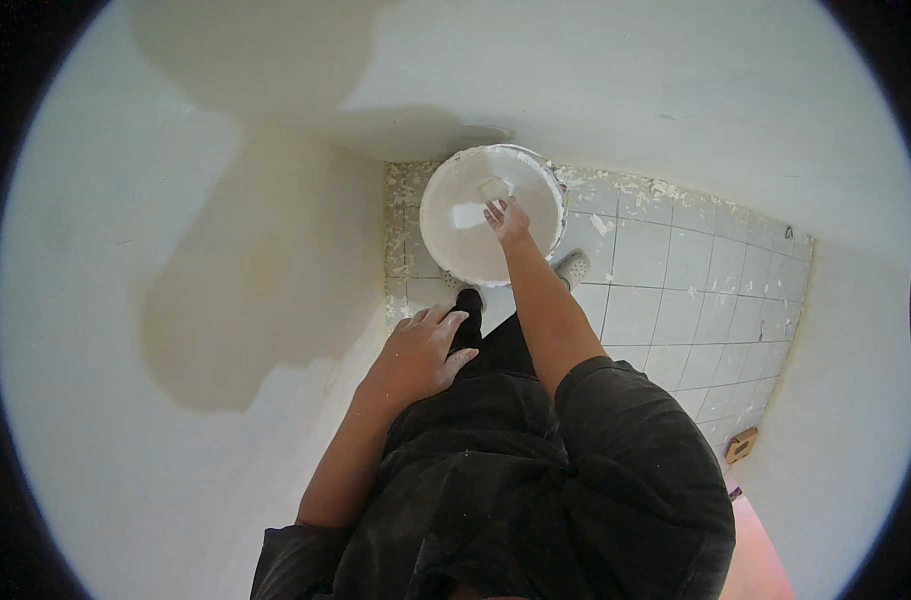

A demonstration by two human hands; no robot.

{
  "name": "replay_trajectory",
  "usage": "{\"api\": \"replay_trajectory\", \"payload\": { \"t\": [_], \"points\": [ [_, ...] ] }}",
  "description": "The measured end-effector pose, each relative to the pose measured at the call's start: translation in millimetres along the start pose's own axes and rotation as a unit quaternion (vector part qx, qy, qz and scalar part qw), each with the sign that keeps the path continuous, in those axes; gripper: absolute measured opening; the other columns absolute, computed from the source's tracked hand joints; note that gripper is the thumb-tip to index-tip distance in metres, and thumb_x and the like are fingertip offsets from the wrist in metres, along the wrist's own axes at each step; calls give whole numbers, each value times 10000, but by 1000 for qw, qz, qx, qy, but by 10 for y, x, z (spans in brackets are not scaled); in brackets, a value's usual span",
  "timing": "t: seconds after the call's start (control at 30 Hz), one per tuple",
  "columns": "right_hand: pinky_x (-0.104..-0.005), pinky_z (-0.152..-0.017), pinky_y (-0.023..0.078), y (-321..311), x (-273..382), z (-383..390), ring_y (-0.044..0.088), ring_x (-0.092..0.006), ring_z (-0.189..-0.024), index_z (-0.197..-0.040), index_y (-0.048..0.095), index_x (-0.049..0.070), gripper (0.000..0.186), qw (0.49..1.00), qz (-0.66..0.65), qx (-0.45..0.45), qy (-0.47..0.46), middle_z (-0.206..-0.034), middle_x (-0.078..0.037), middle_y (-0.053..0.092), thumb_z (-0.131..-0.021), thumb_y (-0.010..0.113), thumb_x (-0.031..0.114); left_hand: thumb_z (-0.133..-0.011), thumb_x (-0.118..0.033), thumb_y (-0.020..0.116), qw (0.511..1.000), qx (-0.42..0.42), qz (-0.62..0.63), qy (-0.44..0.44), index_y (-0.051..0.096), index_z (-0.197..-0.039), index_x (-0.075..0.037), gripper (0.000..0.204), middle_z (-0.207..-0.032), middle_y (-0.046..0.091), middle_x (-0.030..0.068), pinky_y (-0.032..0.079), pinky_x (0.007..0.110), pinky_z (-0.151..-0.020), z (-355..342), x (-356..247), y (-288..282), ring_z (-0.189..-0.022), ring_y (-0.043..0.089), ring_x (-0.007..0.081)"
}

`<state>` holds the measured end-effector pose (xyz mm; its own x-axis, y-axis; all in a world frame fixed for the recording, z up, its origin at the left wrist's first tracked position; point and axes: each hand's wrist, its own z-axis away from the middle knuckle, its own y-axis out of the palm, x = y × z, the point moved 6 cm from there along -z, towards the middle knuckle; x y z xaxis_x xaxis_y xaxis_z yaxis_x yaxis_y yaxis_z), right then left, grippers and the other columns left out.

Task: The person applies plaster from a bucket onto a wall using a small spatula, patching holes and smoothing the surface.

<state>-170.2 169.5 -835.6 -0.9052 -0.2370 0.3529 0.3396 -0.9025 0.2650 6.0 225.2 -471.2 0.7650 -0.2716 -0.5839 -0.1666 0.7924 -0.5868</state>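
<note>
A round white bucket point(441, 232), with no long axis, stands near the tiled floor's point(641, 255) far left corner, under the nearer, half-curled right hand point(509, 220), its grip unclear, while the left hand point(426, 350) spreads loosely nearer the body.

I get soft, muted light, with a broad shadow point(216, 310) on the wall point(76, 330) left of the bucket point(442, 232) and a bright glare patch point(468, 216) inside that bucket. My fisheye feed blackens around its rim.
</note>
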Motion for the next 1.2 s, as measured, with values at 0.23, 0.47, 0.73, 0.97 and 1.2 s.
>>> {"api": "replay_trajectory", "payload": {
  "t": [0.23, 0.47, 0.73, 0.97, 1.2],
  "points": [
    [-424, -868, 509, -32, 139, -50, 622, -274, -1109, -1290, 467, 84, 349, 999, 16, 43, 2, -1278, -95, 551, -1018, 491, 300, -926, -390, 615, 1000, 1, -4, 10, 508, -1335, -32, 555, -1360, 524, 213, 421, 478, -1028, -49, 12, 25, -1231, 520, 396],
    [-371, -762, 541, 240, 160, 555, 693, -221, -930, -1386, 508, 82, 437, 952, 265, 131, -73, -1244, -93, 605, -1002, 541, 288, -926, -405, 610, 1000, 7, -17, -12, 505, -1343, -27, 572, -1374, 517, 217, 403, 481, -1048, 53, -13, -92, -1254, 505, 394],
    [-333, -624, 557, 51, 75, 772, 693, -184, -696, -1207, 690, 121, 307, 626, 655, 292, -308, -946, -119, 715, -943, 646, 272, -922, -388, 615, 1000, -6, -4, -10, 517, -1330, -25, 555, -1374, 519, 222, 398, 482, -1050, 116, -101, -214, -1253, 509, 390],
    [-309, -457, 527, 113, -155, 1071, 639, -196, -469, -1176, 699, 94, 325, 765, 602, 216, -67, -938, -119, 724, -939, 649, 311, -914, -383, 619, 998, -21, -13, -52, 529, -1320, -45, 536, -1378, 521, 208, 411, 486, -1032, 306, 64, -118, -1219, 534, 399],
    [-338, -570, 574, 306, 134, 1248, 714, -231, -650, -1201, 687, 136, 306, 777, 582, 210, -117, -1036, -159, 719, -940, 611, 277, -918, -362, 626, 998, -52, -36, -15, 560, -1285, -53, 484, -1335, 539, 195, 435, 471, -994, 208, -194, -182, -1193, 546, 380]
  ]
}}
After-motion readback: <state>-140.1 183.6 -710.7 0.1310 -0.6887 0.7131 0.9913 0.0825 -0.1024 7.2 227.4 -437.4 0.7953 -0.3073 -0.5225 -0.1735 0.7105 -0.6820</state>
